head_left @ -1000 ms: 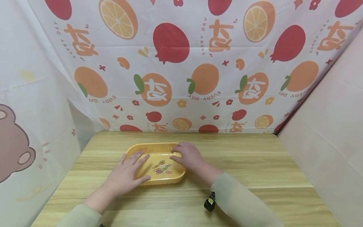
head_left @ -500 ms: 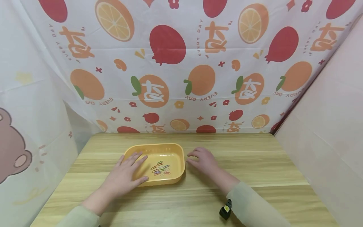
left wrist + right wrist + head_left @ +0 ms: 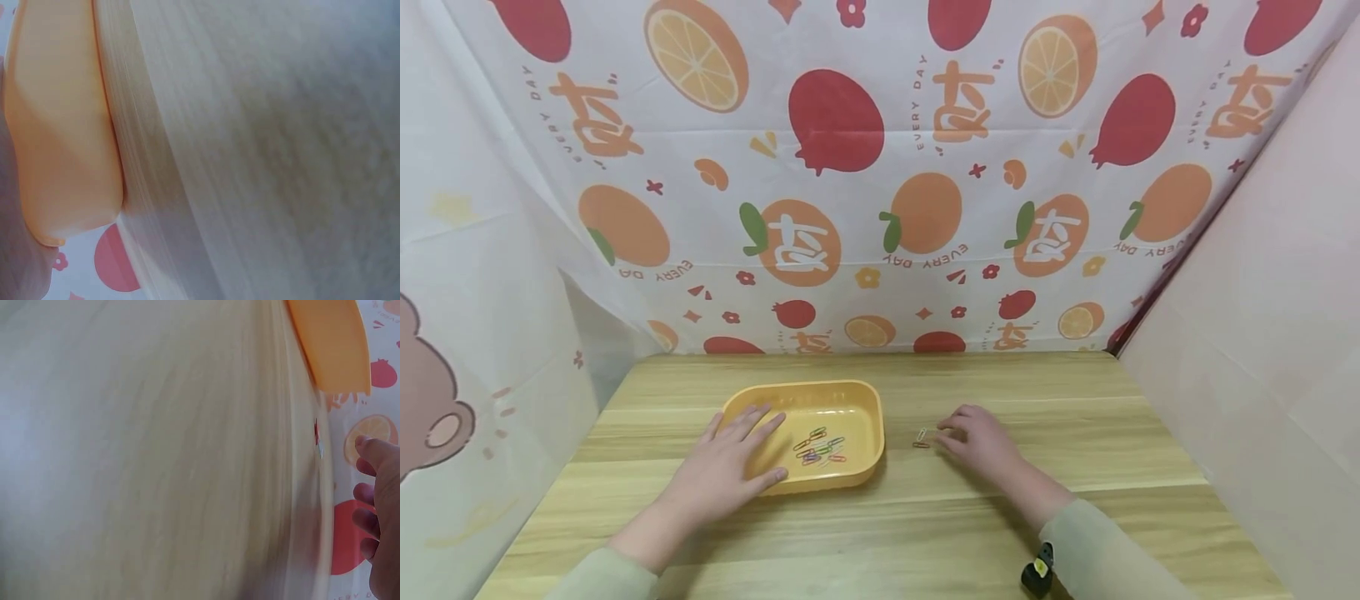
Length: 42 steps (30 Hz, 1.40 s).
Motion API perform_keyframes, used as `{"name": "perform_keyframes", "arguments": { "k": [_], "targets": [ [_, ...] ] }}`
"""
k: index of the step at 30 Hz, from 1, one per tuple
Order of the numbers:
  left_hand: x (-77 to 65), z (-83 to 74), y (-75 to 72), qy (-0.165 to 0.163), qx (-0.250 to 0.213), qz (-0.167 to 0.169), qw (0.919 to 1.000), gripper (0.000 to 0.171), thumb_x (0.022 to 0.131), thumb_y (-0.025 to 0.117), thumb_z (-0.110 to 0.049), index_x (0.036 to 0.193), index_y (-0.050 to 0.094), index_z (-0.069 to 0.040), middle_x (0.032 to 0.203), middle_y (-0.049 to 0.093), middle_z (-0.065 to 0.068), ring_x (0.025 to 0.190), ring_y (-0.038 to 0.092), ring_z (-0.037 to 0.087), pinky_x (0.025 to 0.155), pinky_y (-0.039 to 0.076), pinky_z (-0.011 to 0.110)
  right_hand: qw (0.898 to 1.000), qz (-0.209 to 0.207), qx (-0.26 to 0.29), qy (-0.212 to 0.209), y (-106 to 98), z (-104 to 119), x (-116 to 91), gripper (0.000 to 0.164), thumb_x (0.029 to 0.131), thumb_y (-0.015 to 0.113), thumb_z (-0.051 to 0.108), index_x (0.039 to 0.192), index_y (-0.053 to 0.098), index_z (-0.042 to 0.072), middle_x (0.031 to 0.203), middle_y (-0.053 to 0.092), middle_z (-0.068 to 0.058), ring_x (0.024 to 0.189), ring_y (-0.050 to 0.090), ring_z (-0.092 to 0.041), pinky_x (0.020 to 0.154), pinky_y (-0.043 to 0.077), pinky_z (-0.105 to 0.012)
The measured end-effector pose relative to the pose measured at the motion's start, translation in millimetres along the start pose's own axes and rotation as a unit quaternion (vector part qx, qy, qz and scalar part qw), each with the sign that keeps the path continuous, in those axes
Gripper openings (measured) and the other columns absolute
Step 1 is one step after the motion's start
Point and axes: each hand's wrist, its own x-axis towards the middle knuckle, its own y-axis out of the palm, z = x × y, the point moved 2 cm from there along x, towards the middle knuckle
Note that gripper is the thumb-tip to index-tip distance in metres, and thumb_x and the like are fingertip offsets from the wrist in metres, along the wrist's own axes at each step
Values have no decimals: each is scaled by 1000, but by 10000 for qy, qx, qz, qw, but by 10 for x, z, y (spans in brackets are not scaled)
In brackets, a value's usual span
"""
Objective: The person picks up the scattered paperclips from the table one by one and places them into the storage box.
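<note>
In the head view my left hand rests over the left side of a yellow plastic tray, fingers spread and thumb along the front rim. Several colored paper clips lie in a loose cluster inside. To the right of the tray, a pale paper clip and a red paper clip sit on the table. Just right of those, my right hand has loosely bent fingers with nothing seen between them. The right wrist view shows this hand with thumb and fingertips apart.
The wood-grain tabletop carries the tray and clips. Behind it hangs a fruit-print cloth. Pale cloth sides stand at left and right. A black wrist device hangs below my right sleeve.
My right hand has left the tray's right end and moved right over the table. Two paper clips now show on the tabletop beside the tray. My left hand stays at the tray.
</note>
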Motion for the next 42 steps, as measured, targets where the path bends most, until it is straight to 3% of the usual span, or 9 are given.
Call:
{"name": "perform_keyframes", "arguments": {
  "k": [13, 27, 42],
  "targets": [
    [-1, 19, 4, -24, -41, 26, 10000, 81, 89, 60, -64, 153, 40, -19, 157, 35, 13, 146, 28, 37, 120, 0, 57, 9995, 73, -254, -151, -5, 0, 6, 19, 88, 76, 33, 100, 77, 19, 94, 66, 9, 89, 59, -11, 81, 53, -34],
    [-4, 27, 10, -56, -78, 27, 10000, 81, 89, 61, -64, 153, 39, -20, 158, 34, 13, 146, 28, 37, 120, 0, 57, 9965, 675, -402, -300, 142, 112, 101, 12, 89, 75, 31, 95, 78, 22, 87, 65, 11, 83, 59, -9, 78, 52, -33],
    [-8, 15, 9, -52, -112, 5, 9999, 81, 88, 62, -63, 153, 40, -19, 158, 35, 12, 145, 29, 37, 120, 1, 58, 9968, 708, -331, -190, 192, 182, 149, 8, 90, 74, 29, 87, 78, 23, 85, 65, 13, 84, 60, -9, 80, 52, -33]
  ]
}}
